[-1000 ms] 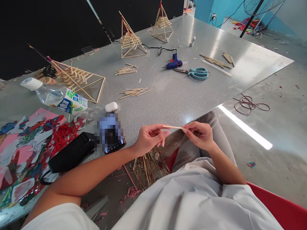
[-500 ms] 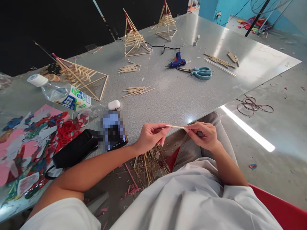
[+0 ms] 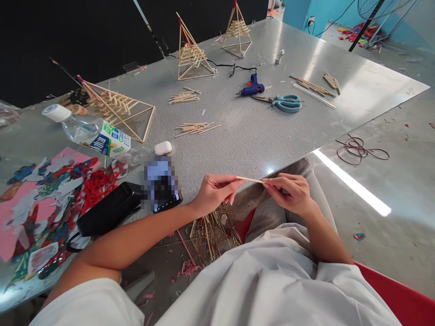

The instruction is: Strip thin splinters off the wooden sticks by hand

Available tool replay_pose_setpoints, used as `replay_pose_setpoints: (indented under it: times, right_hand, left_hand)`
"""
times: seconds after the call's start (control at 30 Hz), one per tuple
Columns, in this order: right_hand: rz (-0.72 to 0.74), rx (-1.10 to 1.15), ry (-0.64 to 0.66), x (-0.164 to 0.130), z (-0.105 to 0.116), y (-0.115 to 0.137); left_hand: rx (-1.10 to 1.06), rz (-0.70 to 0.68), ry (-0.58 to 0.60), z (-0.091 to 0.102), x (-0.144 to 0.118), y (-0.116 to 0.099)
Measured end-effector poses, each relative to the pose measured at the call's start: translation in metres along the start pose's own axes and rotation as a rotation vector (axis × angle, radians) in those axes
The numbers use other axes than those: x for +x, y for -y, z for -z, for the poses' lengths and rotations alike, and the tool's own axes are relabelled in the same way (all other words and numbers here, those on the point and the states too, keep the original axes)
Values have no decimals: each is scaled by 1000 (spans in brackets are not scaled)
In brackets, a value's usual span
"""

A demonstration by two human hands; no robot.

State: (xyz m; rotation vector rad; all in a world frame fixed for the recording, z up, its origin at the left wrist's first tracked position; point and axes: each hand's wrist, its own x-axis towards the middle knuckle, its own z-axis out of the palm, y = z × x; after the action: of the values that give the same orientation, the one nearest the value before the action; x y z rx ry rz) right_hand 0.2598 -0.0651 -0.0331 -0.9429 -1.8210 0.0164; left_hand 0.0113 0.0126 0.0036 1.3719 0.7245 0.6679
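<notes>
Between my hands stretches a short thin wooden stick (image 3: pixel 250 179), nearly level, just over the table's front edge. My left hand (image 3: pixel 219 192) pinches its left end between thumb and fingers. At the other end, the fingertips of my right hand (image 3: pixel 289 192) are closed on the stick. Beyond them on the table lie a near pile of short sticks (image 3: pixel 197 128) and a farther one (image 3: pixel 184 96). A blue glue gun (image 3: pixel 252 86) rests beside scissors with blue handles (image 3: pixel 287 103).
Three stick pyramids, one of them leaning (image 3: pixel 117 108), stand along the back. To the left are a plastic bottle (image 3: pixel 97 133), a white case (image 3: pixel 163 148), a phone (image 3: pixel 162 185), a black pouch (image 3: pixel 108 207) and red string (image 3: pixel 98 188). Longer sticks (image 3: pixel 312 86) lie at the right.
The view has shifted very slightly. Both hands keep the same hold on the stick, and nothing on the table has moved.
</notes>
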Motion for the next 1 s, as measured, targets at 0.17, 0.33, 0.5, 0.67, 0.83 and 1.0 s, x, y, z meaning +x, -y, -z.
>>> replay_pose_setpoints:
  times: [0.17,0.33,0.5,0.67,0.83,1.0]
  right_hand:
    - [-37,58,-23,1,0,0]
    - [-95,146,-32,2,-5,4]
    - [-148,202,-53,3,-13,11]
    - [-176,217,-41,2,-11,8]
    - [-200,215,5,0,-5,4]
    - [-313,252,74,1,3,4]
  left_hand:
    - [24,11,6,0,-1,-2]
    - [72,5,49,0,-2,-4]
    - [152,-41,130,0,-4,-2]
    - [63,-28,53,-1,-3,-1]
    - [43,-19,-6,-1,-1,-1]
    - [109,16,27,-2,-3,-2]
